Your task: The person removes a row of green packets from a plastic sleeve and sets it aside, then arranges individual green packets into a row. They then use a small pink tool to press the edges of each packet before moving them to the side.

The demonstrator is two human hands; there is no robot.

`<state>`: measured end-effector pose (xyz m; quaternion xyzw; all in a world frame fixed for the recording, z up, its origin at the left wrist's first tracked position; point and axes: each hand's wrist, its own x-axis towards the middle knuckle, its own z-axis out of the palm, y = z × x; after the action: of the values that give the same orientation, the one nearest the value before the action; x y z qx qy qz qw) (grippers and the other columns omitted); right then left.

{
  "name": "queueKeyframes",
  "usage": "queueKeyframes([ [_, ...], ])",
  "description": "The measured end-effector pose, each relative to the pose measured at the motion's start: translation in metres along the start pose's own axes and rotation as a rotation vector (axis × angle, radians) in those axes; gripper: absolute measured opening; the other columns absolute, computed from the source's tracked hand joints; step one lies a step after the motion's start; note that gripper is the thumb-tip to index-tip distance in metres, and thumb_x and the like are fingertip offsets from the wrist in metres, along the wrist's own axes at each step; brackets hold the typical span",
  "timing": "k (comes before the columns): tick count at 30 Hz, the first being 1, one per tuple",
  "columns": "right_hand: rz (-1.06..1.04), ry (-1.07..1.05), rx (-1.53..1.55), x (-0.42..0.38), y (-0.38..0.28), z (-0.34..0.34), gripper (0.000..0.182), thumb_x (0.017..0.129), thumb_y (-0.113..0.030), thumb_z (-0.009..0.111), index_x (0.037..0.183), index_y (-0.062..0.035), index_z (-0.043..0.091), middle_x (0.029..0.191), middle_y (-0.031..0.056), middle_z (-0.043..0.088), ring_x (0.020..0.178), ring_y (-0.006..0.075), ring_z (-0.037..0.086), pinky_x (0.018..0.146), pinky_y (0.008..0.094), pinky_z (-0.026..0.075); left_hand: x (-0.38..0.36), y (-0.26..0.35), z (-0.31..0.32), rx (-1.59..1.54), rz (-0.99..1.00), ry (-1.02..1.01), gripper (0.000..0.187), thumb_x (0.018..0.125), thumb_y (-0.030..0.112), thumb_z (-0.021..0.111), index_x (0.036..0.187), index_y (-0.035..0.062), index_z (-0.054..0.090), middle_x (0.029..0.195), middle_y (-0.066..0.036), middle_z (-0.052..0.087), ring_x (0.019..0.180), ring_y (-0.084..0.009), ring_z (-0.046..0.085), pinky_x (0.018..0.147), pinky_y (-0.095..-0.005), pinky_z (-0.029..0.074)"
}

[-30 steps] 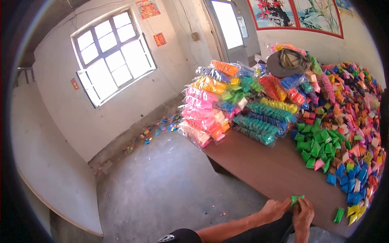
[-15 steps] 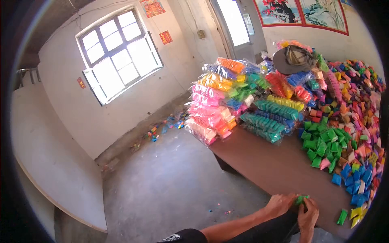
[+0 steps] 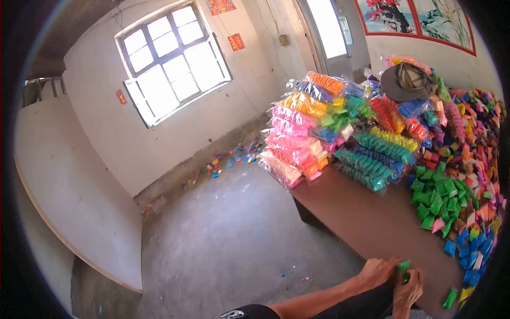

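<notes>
A small green packet (image 3: 404, 266) is pinched between my two hands, low at the right over the brown table's near edge. My left hand (image 3: 379, 271) comes in from the left, its fingertips closed at the packet's side. From below, my right hand (image 3: 409, 288) closes its fingers and thumb around the packet's lower part. Another green packet (image 3: 450, 299) lies by itself on the brown table (image 3: 366, 220), to the right of my right hand. Farther up the table, a heap of loose green packets (image 3: 443, 196) borders some blue packets (image 3: 470, 252).
Clear bags of coloured packets (image 3: 297, 133) are stacked at the table's far end, with a grey cap (image 3: 408, 82) on top. A large pile of mixed packets (image 3: 481, 143) covers the right side. Small scraps lie on the concrete floor (image 3: 223, 234); a white board (image 3: 79, 186) stands at left.
My view has turned slightly, so the scene sits further right and the window a little higher. Both hands stay at the green packet, which now stands more upright between the fingers.
</notes>
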<state>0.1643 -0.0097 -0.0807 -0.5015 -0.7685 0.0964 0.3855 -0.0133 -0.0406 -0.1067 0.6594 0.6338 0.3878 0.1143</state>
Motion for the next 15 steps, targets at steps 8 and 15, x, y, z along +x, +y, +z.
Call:
queueKeyframes([
  [8, -0.017, 0.019, -0.027, -0.003, 0.011, 0.012, 0.032, 0.088, -0.027, 0.085, 0.094, -0.0062, 0.062, 0.093, 0.0166, 0.065, 0.089, 0.0439, 0.066, 0.076, 0.0542, 0.051, 0.01, 0.009, -0.001, -0.001, 0.006, -0.131, 0.028, 0.105, 0.022, 0.062, 0.129, 0.0083, 0.061, 0.077, -0.021, 0.073, 0.077, -0.0468, 0.074, 0.062, -0.0605, 0.056],
  [15, 0.058, -0.052, -0.197, -0.008, 0.011, 0.011, 0.036, 0.087, -0.036, 0.09, 0.11, -0.0124, 0.077, 0.105, 0.0142, 0.075, 0.093, 0.0395, 0.074, 0.078, 0.0509, 0.061, 0.007, -0.029, 0.01, 0.081, -0.016, -0.184, 0.031, 0.111, 0.029, 0.059, 0.138, 0.0178, 0.068, 0.089, -0.016, 0.077, 0.078, -0.0371, 0.074, 0.064, -0.052, 0.058],
])
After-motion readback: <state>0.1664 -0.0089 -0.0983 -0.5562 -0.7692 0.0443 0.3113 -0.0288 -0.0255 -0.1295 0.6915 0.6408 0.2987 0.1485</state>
